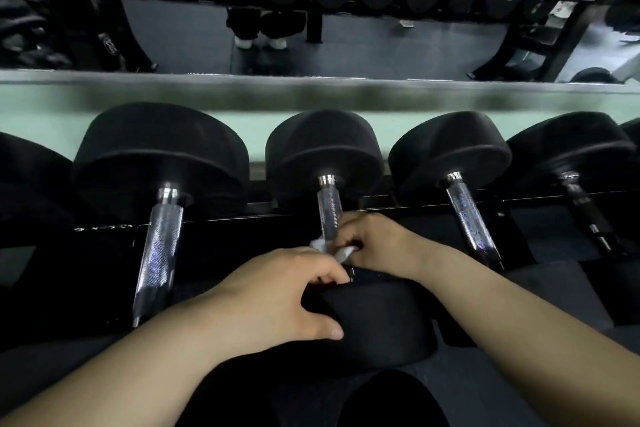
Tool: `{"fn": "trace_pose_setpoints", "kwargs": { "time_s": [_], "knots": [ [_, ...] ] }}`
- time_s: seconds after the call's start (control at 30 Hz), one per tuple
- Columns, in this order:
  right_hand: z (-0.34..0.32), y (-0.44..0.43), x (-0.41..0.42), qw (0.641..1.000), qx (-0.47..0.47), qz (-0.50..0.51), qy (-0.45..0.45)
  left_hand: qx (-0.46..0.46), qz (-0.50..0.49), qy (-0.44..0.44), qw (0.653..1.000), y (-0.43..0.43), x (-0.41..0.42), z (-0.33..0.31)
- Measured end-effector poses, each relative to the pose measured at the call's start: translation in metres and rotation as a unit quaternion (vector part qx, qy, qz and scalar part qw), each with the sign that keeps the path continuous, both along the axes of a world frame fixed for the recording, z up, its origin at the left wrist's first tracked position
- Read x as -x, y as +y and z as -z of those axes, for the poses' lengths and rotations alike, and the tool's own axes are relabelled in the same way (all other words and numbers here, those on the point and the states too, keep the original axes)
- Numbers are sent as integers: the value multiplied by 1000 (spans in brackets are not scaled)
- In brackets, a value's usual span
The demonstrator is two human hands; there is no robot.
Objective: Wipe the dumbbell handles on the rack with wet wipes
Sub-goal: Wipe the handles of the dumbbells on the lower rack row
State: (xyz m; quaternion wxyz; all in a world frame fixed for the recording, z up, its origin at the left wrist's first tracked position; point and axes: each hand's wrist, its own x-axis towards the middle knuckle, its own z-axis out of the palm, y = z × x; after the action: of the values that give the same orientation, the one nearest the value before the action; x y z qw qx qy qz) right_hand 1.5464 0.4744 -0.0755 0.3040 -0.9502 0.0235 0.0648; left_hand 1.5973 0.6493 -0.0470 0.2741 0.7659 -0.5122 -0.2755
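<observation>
On the rack [242, 239] the middle dumbbell [325, 149] lies with its chrome handle [329, 208] pointing toward the person. The right hand [374, 243] curls its fingers round the near part of that handle, pinching a white wet wipe [343, 252] against the metal. The left hand [277, 295] grips the near black head [374, 322] of the same dumbbell, fingers bent over its top edge and thumb spread along the near side. The left neighbour handle [161, 253] and right neighbour handle [467, 215] lie bare. A mirror [381, 39] runs along the far wall.
</observation>
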Motion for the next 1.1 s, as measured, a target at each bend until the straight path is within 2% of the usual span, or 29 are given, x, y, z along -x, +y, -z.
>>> {"fn": "trace_pose_setpoints", "kwargs": {
  "time_s": [0.1,0.2,0.27,0.33,0.4,0.47,0.53,0.63,0.7,0.73,0.8,0.87,0.97,1.03,1.1],
  "knots": [
    [0,-1,-4,1000,10,2,-14,1,-2,10,1000,0,0,0],
    [-1,-7,-23,992,25,95,-86,-1,-1,9,1000,-1,1,-1],
    [-5,-8,-31,987,13,139,-79,-3,0,11,1000,-2,1,-1],
    [-7,-7,-26,994,33,100,-27,-4,-6,19,1000,-2,1,-1],
    [-7,0,-10,997,71,10,17,-4,-18,29,999,-1,2,-1],
    [-7,4,4,998,43,-22,39,-4,-29,30,999,0,3,1],
    [-8,-1,1,1000,18,10,18,-7,-34,31,999,1,4,2],
    [-8,-10,-21,990,89,98,-58,-12,-32,38,999,1,5,1],
    [-7,-8,-30,984,81,140,-76,-15,-28,41,999,-1,5,0],
    [-6,-6,-28,986,78,128,-73,-16,-25,41,999,-1,5,-1],
    [-6,0,-16,992,109,54,-39,-17,-21,37,999,-2,4,-1],
    [-4,4,-1,995,97,-20,-3,-18,-24,35,999,-2,5,-1],
    [-5,1,-4,998,51,-37,24,-18,-24,24,999,-2,4,0],
    [-1,-4,-18,998,59,14,-18,-17,-20,23,999,-2,4,-1],
    [3,-5,-28,987,72,102,-105,-17,-18,26,999,-1,4,-1]
  ]
}}
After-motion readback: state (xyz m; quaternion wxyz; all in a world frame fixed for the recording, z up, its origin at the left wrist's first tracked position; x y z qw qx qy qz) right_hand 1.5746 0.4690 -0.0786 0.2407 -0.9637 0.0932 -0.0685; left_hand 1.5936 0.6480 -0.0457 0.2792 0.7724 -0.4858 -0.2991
